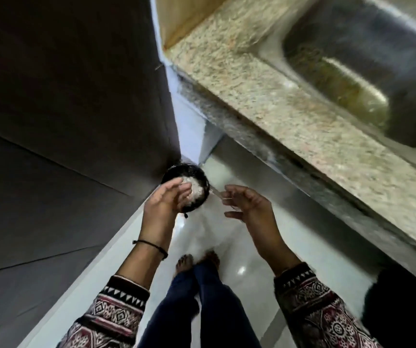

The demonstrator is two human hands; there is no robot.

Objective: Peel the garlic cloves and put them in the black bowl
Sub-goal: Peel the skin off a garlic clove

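The black bowl [194,177] is tilted in the air near the corner of a dark cabinet, with white flaky garlic skins [197,191] inside it. My left hand [164,202] grips its lower left rim, fingers reaching over the edge. My right hand [246,205] is just right of the bowl, fingers loosely curled around a thin pale object [217,192] that points at the bowl. Motion blur hides what that object is. No whole garlic cloves are visible.
A speckled granite counter [289,114] with a steel sink [367,61] runs along the right. A tall dark cabinet face [64,109] fills the left. My bare feet [197,262] stand on a glossy pale floor, with a blurred white shape [202,234] below the bowl.
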